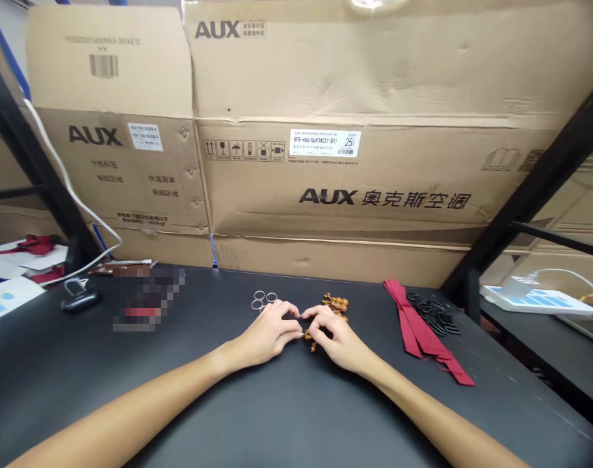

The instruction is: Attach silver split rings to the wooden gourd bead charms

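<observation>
My left hand (271, 333) is closed in a pinch, its thumb and fingertips nearly meeting my right hand over the black table. What it pinches is too small and covered to make out; a pale glint shows at the thumb tip. Beside it lie several silver metal rings (259, 304), partly hidden by the fingers. My right hand (339, 338) is curled, thumb and index together, on a small amber-brown beaded charm (313, 347) that hangs below the fingertips. Behind that hand sits a pile of similar amber-brown beaded charms (342, 303).
Red ribbon strips (416, 325) and black clips or loops (435, 315) lie to the right. A black earbud-like case (80, 299) and a blurred-out item (150, 299) are on the left. Cardboard (374, 162) stands along the back, with black metal posts (521, 175) at the sides.
</observation>
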{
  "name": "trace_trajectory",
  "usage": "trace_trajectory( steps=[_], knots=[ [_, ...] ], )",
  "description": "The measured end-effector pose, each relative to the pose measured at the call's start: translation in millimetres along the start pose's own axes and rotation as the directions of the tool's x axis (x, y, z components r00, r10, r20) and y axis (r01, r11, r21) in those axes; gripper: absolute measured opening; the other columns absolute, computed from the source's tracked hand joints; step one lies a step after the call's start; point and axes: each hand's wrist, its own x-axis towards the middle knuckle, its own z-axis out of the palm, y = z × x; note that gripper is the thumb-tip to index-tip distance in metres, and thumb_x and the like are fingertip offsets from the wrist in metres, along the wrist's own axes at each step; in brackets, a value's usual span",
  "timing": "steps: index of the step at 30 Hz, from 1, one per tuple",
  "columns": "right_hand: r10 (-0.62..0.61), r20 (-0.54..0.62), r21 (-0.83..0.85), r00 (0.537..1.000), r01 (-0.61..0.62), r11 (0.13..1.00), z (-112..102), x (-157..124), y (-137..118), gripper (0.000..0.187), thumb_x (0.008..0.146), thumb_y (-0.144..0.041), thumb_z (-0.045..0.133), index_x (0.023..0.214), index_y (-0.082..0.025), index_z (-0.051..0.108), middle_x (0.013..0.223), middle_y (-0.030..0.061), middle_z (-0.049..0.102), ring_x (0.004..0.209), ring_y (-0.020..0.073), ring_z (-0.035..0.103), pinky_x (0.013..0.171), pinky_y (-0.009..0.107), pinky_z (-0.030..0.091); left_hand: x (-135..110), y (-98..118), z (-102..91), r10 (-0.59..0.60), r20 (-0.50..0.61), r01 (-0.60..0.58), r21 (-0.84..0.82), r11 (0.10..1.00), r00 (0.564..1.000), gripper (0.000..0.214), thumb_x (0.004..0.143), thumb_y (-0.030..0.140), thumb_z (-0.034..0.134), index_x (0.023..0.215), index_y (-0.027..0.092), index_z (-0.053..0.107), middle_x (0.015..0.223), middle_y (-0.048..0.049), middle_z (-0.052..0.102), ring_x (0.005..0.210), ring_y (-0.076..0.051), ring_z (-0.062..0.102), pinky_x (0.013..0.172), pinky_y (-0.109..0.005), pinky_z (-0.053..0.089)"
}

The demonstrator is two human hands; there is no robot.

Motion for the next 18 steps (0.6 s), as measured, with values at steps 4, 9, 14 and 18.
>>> trace_trajectory(
  steps=[4,9,14,18],
  knots=[
    [-0.021,0.015,-0.051,1.0,0.022,0.998,-2.2,0.0,4.0,0.027,0.091,-0.025,0.046,0.065,-0.02,0.052,0.106,0.0087,0.061,0.101,0.0212,0.057,0.09,0.039,0.044,0.3,-1.8,0.3,-0.017,0.011,0.017,-0.044,0.999,1.0,0.016,0.094,0.023,0.053,0.088,0.021,0.068,0.11,-0.0045,0.055,0.102,-0.019,0.05,0.096,-0.034,0.04],
    [-0.089,0.03,-0.147,0.996,0.093,0.985,-3.9,-0.4,8.5,0.024,0.092,-0.023,0.047,0.068,-0.02,0.051,0.106,0.0091,0.059,0.102,0.0215,0.055,0.091,0.041,0.044,1.0,-2.3,-1.5,-0.037,0.048,0.043,-0.121,0.992,0.998,0.018,0.094,0.023,0.053,0.087,0.021,0.069,0.111,-0.0042,0.055,0.102,-0.019,0.051,0.097,-0.033,0.04],
    [-0.177,0.05,-0.254,0.983,0.184,0.95,-2.7,-1.3,7.6,0.016,0.09,-0.019,0.05,0.074,-0.021,0.053,0.106,0.0101,0.059,0.104,0.0231,0.053,0.091,0.042,0.045,2.2,-0.9,-4.9,-0.057,0.077,0.071,-0.189,0.979,0.995,0.018,0.094,0.024,0.053,0.086,0.021,0.069,0.112,-0.0041,0.055,0.104,-0.018,0.051,0.097,-0.032,0.04],
    [-0.198,0.057,-0.262,0.979,0.206,0.943,-2.6,-2.9,2.9,0.01,0.089,-0.016,0.05,0.086,-0.021,0.058,0.109,0.0097,0.058,0.106,0.0231,0.052,0.092,0.042,0.046,2.7,0.0,-6.5,-0.072,0.07,0.087,-0.231,0.969,0.995,0.02,0.095,0.026,0.051,0.088,0.021,0.07,0.11,-0.0043,0.054,0.104,-0.018,0.052,0.098,-0.032,0.04]
  ],
)
